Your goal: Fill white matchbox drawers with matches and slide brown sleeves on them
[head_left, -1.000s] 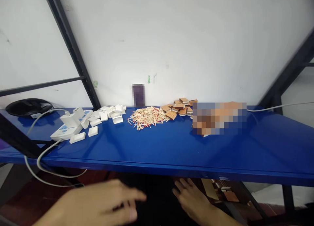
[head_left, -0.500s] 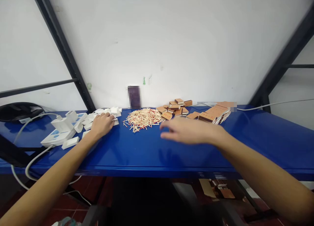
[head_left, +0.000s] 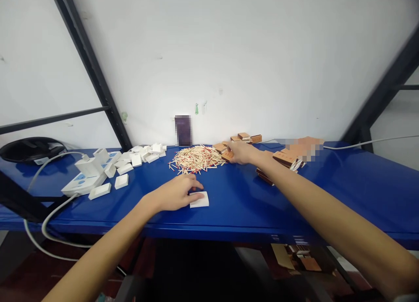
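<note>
My left hand (head_left: 176,193) is closed around a small white matchbox tray (head_left: 203,200) near the front of the blue table. Its thumb lies across the tray and its fingers reach the far side. Over by the back wall, my right hand (head_left: 242,152) pinches a brown matchbox cover (head_left: 227,156) at the left end of a pile of similar covers (head_left: 244,136). Between the two hands and further back lies a heap of loose red-tipped matches (head_left: 196,158).
Several white trays (head_left: 136,159) are scattered at the left, beside a white power strip (head_left: 81,183) with a plug and cables. More brown covers (head_left: 286,158) lie at the right. A dark, blurred upright object (head_left: 183,131) leans against the wall. Black metal posts frame both sides.
My left hand has come from the white pile to the front middle with a white tray. My right hand has reached back onto the brown covers. The view has shifted slightly.
</note>
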`<action>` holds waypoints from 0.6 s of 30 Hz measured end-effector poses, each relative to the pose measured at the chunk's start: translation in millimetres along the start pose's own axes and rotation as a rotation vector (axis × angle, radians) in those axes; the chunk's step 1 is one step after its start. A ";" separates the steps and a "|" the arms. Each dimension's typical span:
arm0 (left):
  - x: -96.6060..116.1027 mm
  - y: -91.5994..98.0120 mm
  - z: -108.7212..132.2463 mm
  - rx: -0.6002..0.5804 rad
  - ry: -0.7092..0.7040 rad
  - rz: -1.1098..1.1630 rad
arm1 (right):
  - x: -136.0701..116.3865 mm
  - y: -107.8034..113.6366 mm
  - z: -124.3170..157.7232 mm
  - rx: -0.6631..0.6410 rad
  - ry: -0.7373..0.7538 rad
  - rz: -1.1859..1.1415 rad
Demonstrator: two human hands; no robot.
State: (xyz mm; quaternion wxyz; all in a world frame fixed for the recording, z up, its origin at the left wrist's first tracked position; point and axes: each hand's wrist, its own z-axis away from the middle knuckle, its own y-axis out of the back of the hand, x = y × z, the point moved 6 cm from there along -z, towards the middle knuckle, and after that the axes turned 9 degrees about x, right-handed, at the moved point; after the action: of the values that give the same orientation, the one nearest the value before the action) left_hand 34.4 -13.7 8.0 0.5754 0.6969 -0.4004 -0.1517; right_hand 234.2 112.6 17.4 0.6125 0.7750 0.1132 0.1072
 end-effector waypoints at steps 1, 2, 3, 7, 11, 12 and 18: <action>-6.9 5.0 1.6 0.054 0.045 0.059 | 0.6 4.6 4.9 0.017 0.003 -0.006; -15.0 12.7 4.1 0.130 0.104 0.129 | 0.4 10.0 11.4 0.036 0.009 -0.012; -23.6 21.8 7.5 0.217 0.172 0.199 | -0.9 15.7 19.2 0.058 0.017 -0.017; -53.0 44.6 25.7 0.450 0.475 0.370 | -16.4 20.3 56.8 -0.111 0.105 -0.035; -63.3 43.7 37.5 0.545 0.579 0.156 | -28.8 15.9 76.7 -0.269 0.126 0.087; -63.8 40.4 38.7 0.548 0.570 0.090 | -34.4 17.9 76.0 -0.237 0.146 0.094; -61.5 22.7 44.9 0.537 0.506 -0.050 | -96.6 23.3 53.9 0.029 0.395 -0.089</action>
State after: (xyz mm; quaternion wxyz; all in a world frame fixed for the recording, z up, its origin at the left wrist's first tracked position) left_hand -43.4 0.4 0.6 0.4489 0.8480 -0.2539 0.1219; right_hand 159.7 27.8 25.2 0.5713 0.7419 0.2669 0.2281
